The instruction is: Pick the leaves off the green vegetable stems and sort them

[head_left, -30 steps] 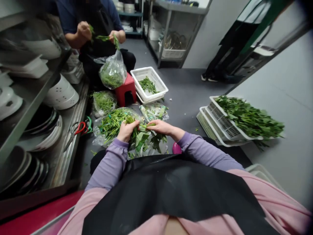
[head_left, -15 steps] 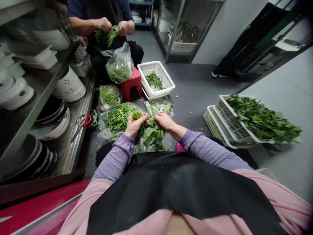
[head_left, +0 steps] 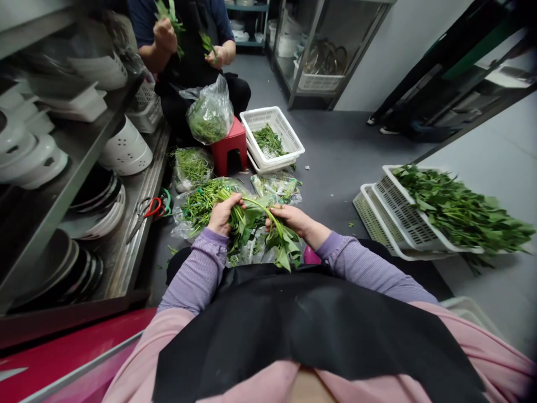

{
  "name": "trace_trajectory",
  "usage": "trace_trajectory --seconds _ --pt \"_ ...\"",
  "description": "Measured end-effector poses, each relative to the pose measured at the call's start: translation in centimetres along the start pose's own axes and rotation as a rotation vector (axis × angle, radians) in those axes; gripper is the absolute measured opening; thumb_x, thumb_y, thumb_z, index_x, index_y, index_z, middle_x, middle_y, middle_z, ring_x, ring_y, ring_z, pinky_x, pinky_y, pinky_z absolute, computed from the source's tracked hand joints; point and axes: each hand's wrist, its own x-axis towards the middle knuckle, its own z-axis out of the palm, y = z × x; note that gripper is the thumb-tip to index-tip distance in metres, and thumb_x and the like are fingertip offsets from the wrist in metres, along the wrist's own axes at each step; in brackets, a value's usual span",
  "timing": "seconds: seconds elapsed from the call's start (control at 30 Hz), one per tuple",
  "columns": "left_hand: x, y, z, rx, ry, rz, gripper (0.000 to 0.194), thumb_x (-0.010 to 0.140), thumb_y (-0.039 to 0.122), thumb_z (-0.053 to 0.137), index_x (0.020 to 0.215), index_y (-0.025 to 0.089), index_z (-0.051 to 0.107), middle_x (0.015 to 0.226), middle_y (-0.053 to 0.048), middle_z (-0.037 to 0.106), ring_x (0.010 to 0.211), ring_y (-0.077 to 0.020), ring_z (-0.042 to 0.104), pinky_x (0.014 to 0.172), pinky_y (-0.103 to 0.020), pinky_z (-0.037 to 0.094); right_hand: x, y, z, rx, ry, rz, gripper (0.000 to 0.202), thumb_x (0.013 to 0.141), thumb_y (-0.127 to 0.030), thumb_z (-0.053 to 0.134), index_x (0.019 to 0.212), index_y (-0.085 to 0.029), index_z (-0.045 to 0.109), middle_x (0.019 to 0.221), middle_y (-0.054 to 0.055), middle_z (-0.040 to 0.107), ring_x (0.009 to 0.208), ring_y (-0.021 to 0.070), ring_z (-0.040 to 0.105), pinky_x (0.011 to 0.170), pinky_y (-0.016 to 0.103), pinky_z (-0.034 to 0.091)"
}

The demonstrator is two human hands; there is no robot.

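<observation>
My left hand (head_left: 221,214) grips a bunch of leafy green stalks (head_left: 242,226) over my lap. A single stalk (head_left: 268,215) arches from that bunch to my right hand (head_left: 291,218), which pinches it just above its drooping leaves (head_left: 287,249). Under both hands, on the floor, lies a clear plastic bag of green stems (head_left: 197,204). A smaller bag of greens (head_left: 277,187) lies just beyond my right hand.
A white basket heaped with leaves (head_left: 413,215) is stacked on others at right. Ahead, a seated person's hands (head_left: 165,33) pull greens above a hanging bag (head_left: 210,115), near a red stool (head_left: 226,148) and a white basket (head_left: 274,137). Steel shelves with bowls and scissors (head_left: 151,210) run along the left.
My right hand has drawn one stalk sideways out of the bunch, so it now arches between my hands. The person ahead has raised both hands with greens.
</observation>
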Motion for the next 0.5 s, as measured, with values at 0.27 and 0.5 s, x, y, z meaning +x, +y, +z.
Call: trace_trajectory --seconds 0.27,0.5 --pt "-0.5 0.3 -0.3 0.15 -0.109 0.246 0.025 0.062 0.028 0.072 0.075 0.014 0.055 0.058 0.002 0.059 0.052 -0.0116 0.057 0.055 -0.025 0.046 -1.3 -0.9 0.8 -0.025 -0.098 0.065 0.012 0.072 -0.024 0.051 0.067 -0.016 0.045 0.053 -0.006 0.035 0.044 0.0052 0.034 0.045 0.021 0.031" --pt "-3.0 -0.5 0.5 0.652 -0.179 0.745 0.021 0.071 0.033 0.066 0.072 0.015 0.057 0.061 0.0 0.059 0.053 -0.0096 0.054 0.056 -0.023 0.042 2.1 0.2 -0.8 -0.16 0.425 -0.259 0.017 0.071 -0.025 0.052 0.061 -0.02 0.039 0.046 -0.006 0.03 0.04 0.0058 0.027 0.039 0.02 0.023"
